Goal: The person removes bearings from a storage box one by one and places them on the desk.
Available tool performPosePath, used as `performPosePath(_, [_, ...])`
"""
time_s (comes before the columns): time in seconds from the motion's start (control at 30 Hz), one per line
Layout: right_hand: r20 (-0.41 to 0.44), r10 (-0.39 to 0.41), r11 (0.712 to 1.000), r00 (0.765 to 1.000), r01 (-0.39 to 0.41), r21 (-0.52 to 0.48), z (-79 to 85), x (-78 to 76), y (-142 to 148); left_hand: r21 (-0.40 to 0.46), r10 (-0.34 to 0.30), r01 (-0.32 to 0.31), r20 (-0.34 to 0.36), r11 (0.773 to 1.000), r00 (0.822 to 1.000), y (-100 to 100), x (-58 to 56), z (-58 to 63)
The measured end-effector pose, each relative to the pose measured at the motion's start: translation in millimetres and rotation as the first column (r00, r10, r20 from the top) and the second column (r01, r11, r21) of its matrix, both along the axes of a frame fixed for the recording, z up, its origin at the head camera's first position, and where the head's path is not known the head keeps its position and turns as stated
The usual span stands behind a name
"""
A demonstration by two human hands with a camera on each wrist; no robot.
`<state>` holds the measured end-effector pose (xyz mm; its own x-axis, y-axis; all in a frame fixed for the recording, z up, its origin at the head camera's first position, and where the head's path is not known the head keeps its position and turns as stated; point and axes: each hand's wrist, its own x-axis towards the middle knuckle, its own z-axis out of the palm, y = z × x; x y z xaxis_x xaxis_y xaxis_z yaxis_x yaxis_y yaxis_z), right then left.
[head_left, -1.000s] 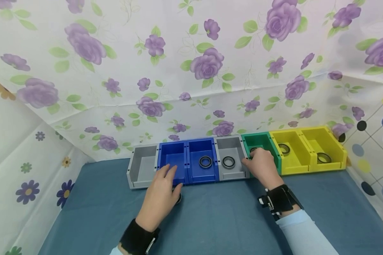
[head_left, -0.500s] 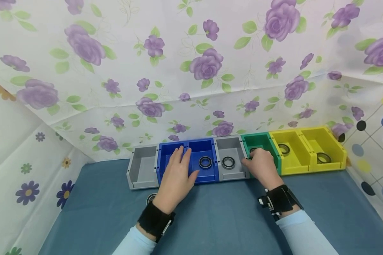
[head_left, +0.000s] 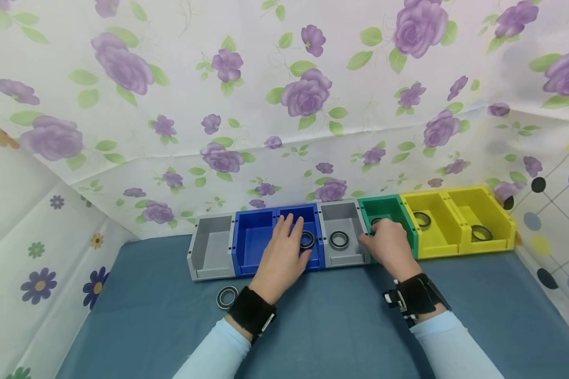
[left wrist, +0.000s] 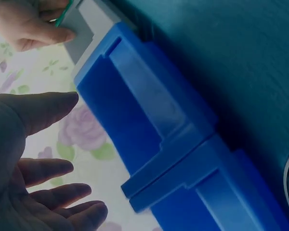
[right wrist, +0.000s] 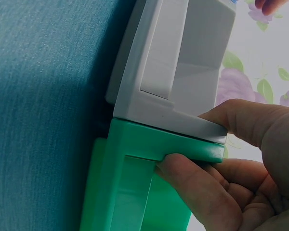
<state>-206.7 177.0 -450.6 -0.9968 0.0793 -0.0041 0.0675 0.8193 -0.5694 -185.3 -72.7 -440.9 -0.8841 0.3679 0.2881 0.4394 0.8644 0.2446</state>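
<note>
In the head view, the left hand (head_left: pixel 282 258) reaches over the right blue bin (head_left: pixel 315 263), fingers stretched and slightly apart, thumb out to the right. It holds nothing that shows; the blue-bin ring (head_left: pixel 312 242) lies in that bin, just beside the hand and partly hidden by it. The right hand (head_left: pixel 388 245) is at the wall where the right gray bin (head_left: pixel 339 216) meets the green bin (head_left: pixel 384 206). The gray-bin ring (head_left: pixel 339 248) lies toward the near end; the green-bin ring (head_left: pixel 375 221) is mostly covered by the hand. Farther right, the left yellow bin (head_left: pixel 436 237) and right yellow bin (head_left: pixel 474 208) each hold a ring. At the row's left end are the left gray bin (head_left: pixel 212 274) and left blue bin (head_left: pixel 256 237). The table ring (head_left: pixel 227 308) lies on the blue cloth (head_left: pixel 137 316), near side of the bins, left of the left wrist.

In the left wrist view, the left thumb and fingers stand well apart, clear of the blue bins. Part of the table ring shows at the edge.

In the right wrist view, the right hand pinches the adjoining walls, thumb on the gray side, a finger inside the green bin.
</note>
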Motion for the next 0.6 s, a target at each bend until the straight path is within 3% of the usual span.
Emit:
performPosePath(0.23, [0.021, -0.009, 1.0, 1.0, 0.009, 0.004, 2.1, 0.4, 0, -0.025, -0.047, 0.048, 0.019, 0.999, 0.999, 13, -3.2, -6.8])
performPosePath(0.6, [0.029, -0.011, 1.0, 1.0, 0.011, 0.008, 1.1, 0.2, -1, -0.142, -0.017, 0.027, 0.069, 0.989, 0.997, 27, -16.4, -18.7])
